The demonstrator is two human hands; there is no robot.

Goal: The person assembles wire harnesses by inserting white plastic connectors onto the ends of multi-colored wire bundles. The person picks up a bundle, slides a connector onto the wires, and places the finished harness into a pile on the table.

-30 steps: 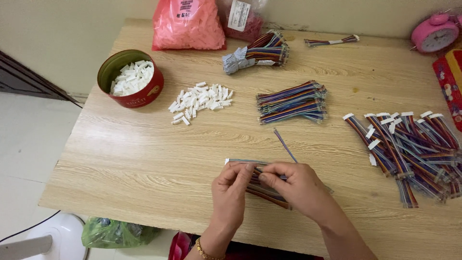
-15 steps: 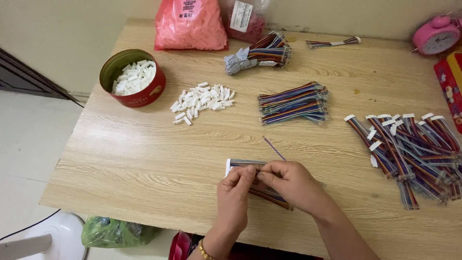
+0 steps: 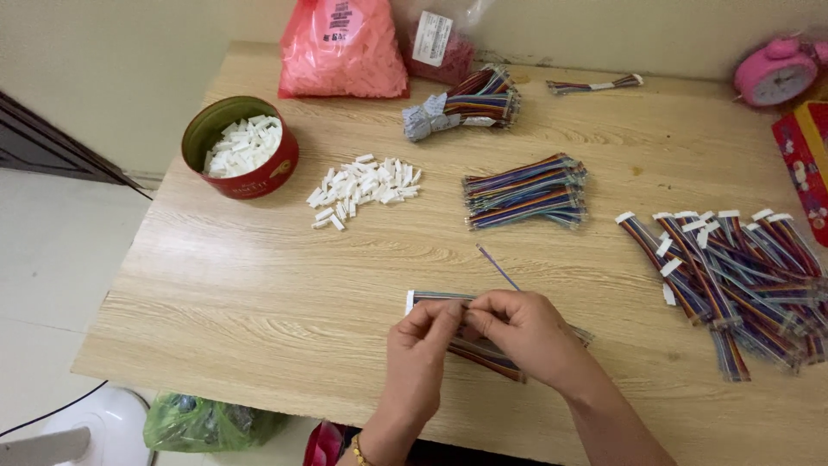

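Your left hand (image 3: 420,348) and right hand (image 3: 526,332) are pinching a multicoloured ribbon cable (image 3: 440,299) together, fingertips meeting above the wooden table (image 3: 259,293).

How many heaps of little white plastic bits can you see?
2: one loose pile of white connectors on the table, and one heap inside the red tin at the left. More may be hidden in the pink bag.

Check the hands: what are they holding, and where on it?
Both the left hand and right hand pinch a multicoloured ribbon cable near its middle; its white-connector end sticks out left.
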